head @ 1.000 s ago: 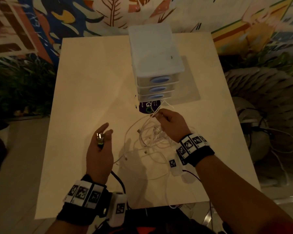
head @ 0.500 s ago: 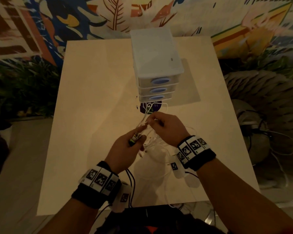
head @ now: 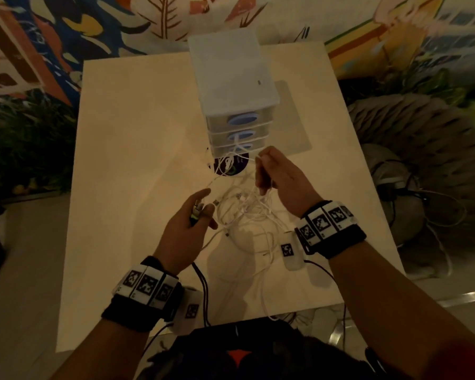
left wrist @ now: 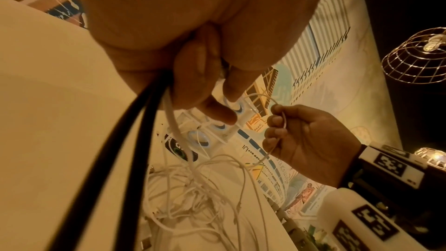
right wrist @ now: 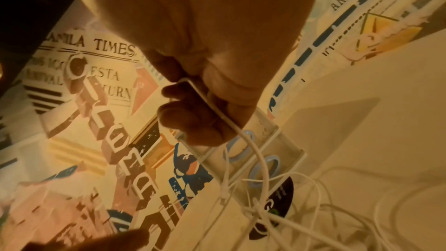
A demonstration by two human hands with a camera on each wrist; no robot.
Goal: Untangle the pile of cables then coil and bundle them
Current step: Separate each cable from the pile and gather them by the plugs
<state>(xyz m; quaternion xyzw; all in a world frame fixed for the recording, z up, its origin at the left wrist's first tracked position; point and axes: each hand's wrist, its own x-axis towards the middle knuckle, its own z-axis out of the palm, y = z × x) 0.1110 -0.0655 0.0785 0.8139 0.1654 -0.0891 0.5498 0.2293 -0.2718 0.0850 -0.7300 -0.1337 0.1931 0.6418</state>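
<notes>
Here the right hand [head: 281, 181] pinches a thin white cable [left wrist: 277, 136] above the tangled white pile [head: 247, 215]; the left hand [head: 188, 231] grips a small metal plug [head: 198, 211].

Both forearms are bare. Each wrist wears a broad black band [head: 129, 314] topped by a ring of white blocks [head: 148, 283] printed with black square coded markers; the right wrist's band [head: 340, 239] matches. A small white pod [head: 291, 253] bearing its own marker hangs under each wrist, with thin black leads [head: 203, 286] trailing back toward a dark garment with a red mark [head: 237, 355].
</notes>
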